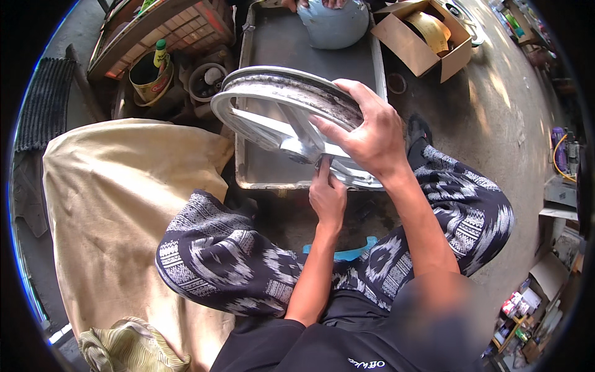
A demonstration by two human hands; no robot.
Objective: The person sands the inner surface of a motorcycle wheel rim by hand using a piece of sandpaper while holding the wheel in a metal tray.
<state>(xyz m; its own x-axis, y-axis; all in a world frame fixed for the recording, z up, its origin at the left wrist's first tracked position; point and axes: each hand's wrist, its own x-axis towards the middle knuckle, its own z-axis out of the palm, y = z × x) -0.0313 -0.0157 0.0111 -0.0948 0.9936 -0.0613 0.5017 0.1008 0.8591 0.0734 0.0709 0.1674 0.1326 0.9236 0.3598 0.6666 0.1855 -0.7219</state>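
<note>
Two bare hands steady a silver cast motorcycle wheel [291, 115] tilted on edge over a shallow metal tray [260, 177] on the floor, at about 12 o'clock from the seated person's patterned knees. The right hand [372, 133] has its grip clamped over the grimy rim at the wheel's 3 o'clock side, fingers curled around the edge; the left hand [327, 195] presses its fingertips against the lower rim near 6 o'clock, though whether it pinches anything cannot be told. A tan cloth [118, 211] lies at 9 o'clock, and a cardboard box [421, 37] at 1 o'clock. The wheel looks dirty and possibly slick; a loosened hold could let it slip, drop onto the tray edge or knock the left fingers.
</note>
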